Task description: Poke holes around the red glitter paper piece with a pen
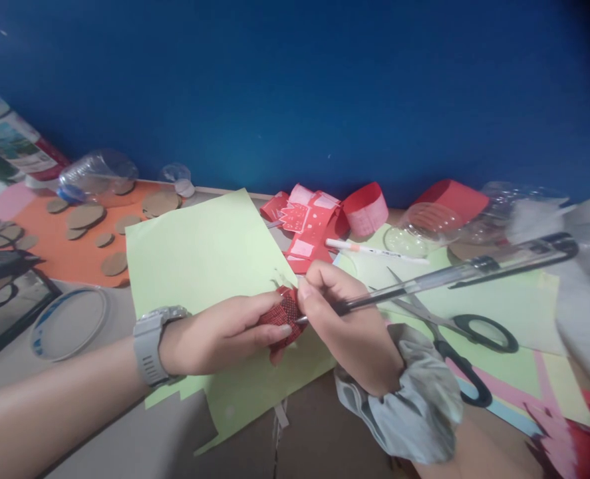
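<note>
My left hand (225,332), with a grey watch (149,346) on its wrist, pinches a small red piece with a dark dotted pattern (289,307). Whether that piece is paper or cloth I cannot tell. In my right hand (349,326) is a clear-barrelled pen (424,282), its tip at the red piece's right side. A grey scrunchie (409,399) circles the right wrist. Beneath both hands lies a pale green sheet of paper (199,253); a jagged cut edge shows at its lower left.
Black-handled scissors (437,329) lie open on coloured sheets at right. Behind are red paper shapes (314,223), a white marker (374,251) and clear plastic pieces (419,229). Cardboard discs (86,216) cover orange paper (45,249) at left, near a tape roll (70,322).
</note>
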`<action>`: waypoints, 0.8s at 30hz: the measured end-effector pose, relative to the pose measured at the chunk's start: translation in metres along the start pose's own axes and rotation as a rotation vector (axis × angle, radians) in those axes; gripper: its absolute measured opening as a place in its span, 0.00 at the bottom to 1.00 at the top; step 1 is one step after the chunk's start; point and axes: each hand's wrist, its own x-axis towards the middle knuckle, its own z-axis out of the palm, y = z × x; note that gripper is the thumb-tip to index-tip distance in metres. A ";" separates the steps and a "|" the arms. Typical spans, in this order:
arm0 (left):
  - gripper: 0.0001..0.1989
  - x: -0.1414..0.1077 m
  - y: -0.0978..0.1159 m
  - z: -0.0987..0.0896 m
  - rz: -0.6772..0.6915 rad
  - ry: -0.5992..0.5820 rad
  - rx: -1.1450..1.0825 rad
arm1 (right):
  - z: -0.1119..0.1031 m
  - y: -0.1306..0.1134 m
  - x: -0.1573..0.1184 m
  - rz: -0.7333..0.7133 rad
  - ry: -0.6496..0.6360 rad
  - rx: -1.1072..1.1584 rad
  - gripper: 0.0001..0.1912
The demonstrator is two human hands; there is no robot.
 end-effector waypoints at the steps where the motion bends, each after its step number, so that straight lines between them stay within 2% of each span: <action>1: 0.11 0.000 0.000 0.000 0.005 0.001 0.005 | 0.000 0.000 0.000 0.003 0.009 0.003 0.16; 24: 0.11 0.000 0.002 0.000 -0.006 -0.005 0.039 | 0.000 -0.001 0.000 0.021 0.012 -0.037 0.15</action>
